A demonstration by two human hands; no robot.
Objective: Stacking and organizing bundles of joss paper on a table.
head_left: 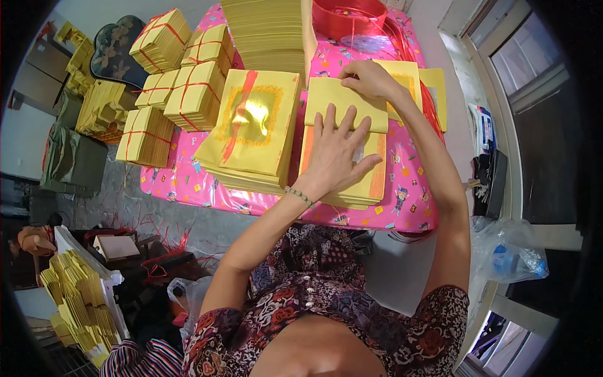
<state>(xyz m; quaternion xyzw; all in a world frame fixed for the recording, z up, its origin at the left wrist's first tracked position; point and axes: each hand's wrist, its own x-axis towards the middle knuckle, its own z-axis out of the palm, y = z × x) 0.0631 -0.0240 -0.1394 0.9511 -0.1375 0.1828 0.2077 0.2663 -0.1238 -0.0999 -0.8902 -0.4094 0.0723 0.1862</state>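
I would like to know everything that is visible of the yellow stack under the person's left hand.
The stack lies flat on the pink tablecloth: many thin yellow sheets, apparently paper, with orange bands along its sides. A plain yellow flap, seemingly folded over, covers its far part. The left hand lies spread across both, hiding much of the middle; the right hand is at the flap's far edge.

**5 red-tied bundles (202,103), 2 bare hands (339,147)**

1 pink tablecloth (414,215) bears the 5 bundles, 1 tall yellow stack (265,38), 1 pile topped by a gold square (254,119) and 1 pile under the left hand (363,187). Also in view: 1 red tub (348,19), 1 beaded bracelet (299,196), 1 flowered chair back (117,51). Loose red strands (430,116) are too many to count.
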